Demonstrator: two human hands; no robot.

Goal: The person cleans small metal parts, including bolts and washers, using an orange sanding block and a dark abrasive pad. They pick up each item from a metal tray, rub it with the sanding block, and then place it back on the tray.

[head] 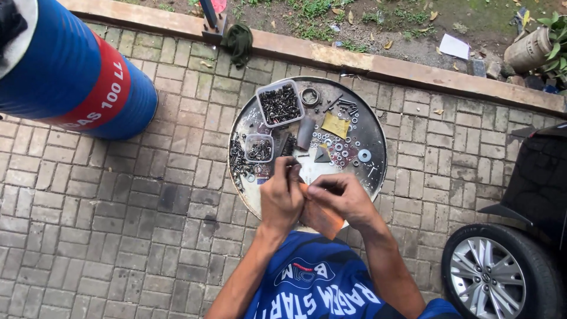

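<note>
Left hand (281, 198): pinched a small dark piece – frame centre.
Right hand (341, 198): fingers curled on an orange sheet (322, 220).
Drum (77, 71): blue, red band – upper left.
Round tray (373, 139): two clear tubs of bolts.

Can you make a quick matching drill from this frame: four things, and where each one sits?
Things:
1. blue drum
2. car wheel
3. big clear tub of screws
4. green cloth

Places:
A. on the curb, beyond the tray
B. bottom right corner
C. far side of the round metal tray
D. top left, lying on the paving

Pairs: 1-D, 2-B, 3-C, 4-A
</note>
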